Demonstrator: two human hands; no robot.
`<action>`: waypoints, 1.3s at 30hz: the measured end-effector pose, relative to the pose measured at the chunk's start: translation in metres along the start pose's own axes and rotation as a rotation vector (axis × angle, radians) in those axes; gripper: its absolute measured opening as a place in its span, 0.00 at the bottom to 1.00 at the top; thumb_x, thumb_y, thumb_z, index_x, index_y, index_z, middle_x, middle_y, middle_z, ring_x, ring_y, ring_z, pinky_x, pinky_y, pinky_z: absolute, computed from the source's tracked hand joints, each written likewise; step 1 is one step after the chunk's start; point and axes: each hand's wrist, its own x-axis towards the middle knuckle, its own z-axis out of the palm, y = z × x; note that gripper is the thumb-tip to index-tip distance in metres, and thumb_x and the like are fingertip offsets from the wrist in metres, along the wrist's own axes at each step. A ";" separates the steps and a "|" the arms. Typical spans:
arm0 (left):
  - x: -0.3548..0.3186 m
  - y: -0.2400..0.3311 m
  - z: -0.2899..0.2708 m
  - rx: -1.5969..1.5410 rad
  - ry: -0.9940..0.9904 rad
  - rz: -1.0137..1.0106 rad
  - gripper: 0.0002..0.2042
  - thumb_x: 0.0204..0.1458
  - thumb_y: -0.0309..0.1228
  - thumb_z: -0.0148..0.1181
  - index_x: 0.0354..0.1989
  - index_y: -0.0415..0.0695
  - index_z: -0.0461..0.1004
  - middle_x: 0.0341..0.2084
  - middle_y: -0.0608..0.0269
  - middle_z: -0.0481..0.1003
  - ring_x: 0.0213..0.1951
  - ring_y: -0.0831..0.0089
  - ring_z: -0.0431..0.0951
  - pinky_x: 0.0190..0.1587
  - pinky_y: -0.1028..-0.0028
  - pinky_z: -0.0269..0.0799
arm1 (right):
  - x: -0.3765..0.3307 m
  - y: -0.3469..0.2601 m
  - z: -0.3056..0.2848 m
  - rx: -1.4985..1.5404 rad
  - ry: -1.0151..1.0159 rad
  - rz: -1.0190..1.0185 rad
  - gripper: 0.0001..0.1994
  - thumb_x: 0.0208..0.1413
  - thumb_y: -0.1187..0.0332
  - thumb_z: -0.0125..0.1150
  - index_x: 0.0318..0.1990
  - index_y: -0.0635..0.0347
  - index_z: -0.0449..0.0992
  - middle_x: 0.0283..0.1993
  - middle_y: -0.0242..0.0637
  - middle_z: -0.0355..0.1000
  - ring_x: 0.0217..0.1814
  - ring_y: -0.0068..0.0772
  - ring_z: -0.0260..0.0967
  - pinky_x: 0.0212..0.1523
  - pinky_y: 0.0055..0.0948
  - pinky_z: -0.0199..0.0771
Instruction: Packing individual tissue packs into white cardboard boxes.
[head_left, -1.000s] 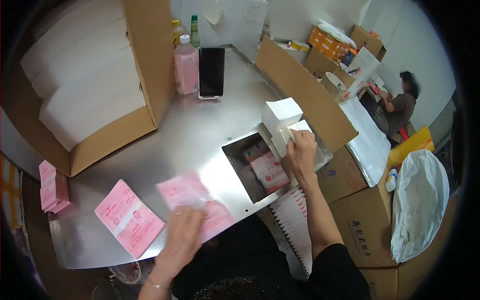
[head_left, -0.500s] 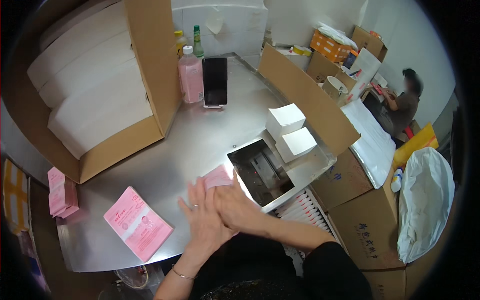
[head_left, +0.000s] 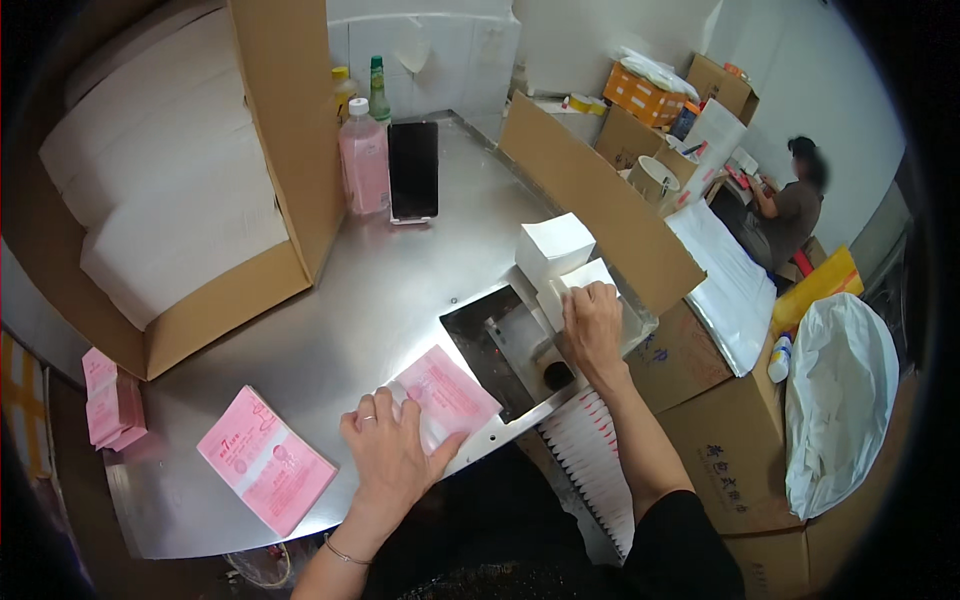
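Nearest the body, the left hand (head_left: 390,455) lies flat and open-fingered on a pink packet (head_left: 445,392), pinning it to the steel table (head_left: 360,310) at the edge of the rectangular opening (head_left: 500,345). Half a second ago both hands were together on that packet; now the right hand (head_left: 592,322) has gone out to the small white stack (head_left: 578,285) beside the opening, fingers curled over its top, though whether it has pinched a sheet I cannot tell. This looks like one packet being held ready while the next white piece is fetched. A second pink packet (head_left: 265,472) lies apart to the left. Farther off stand a pink bottle (head_left: 365,160), a propped phone (head_left: 413,170) and a large carton of white stacks (head_left: 170,190).
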 end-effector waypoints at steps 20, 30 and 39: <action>-0.014 -0.001 -0.017 -0.373 -0.123 0.005 0.40 0.46 0.27 0.66 0.71 0.44 0.58 0.36 0.51 0.67 0.38 0.54 0.70 0.41 0.58 0.67 | -0.041 -0.116 0.047 0.241 -0.452 -0.497 0.15 0.55 0.71 0.54 0.50 0.63 0.74 0.42 0.49 0.74 0.48 0.51 0.73 0.67 0.70 0.50; -0.074 -0.067 -0.070 -0.108 0.278 -0.142 0.17 0.38 0.18 0.58 0.39 0.45 0.74 0.41 0.56 0.73 0.49 0.53 0.71 0.57 0.54 0.61 | -0.030 -0.051 -0.003 0.218 -0.582 -0.127 0.09 0.57 0.68 0.56 0.33 0.66 0.77 0.33 0.49 0.78 0.41 0.53 0.78 0.40 0.46 0.75; -0.081 -0.092 -0.080 0.054 -0.010 -0.312 0.15 0.50 0.17 0.53 0.47 0.40 0.72 0.37 0.53 0.71 0.44 0.53 0.69 0.58 0.56 0.59 | -0.008 0.002 0.014 -0.087 0.004 -0.015 0.08 0.56 0.73 0.60 0.42 0.62 0.78 0.36 0.42 0.69 0.42 0.45 0.67 0.45 0.45 0.65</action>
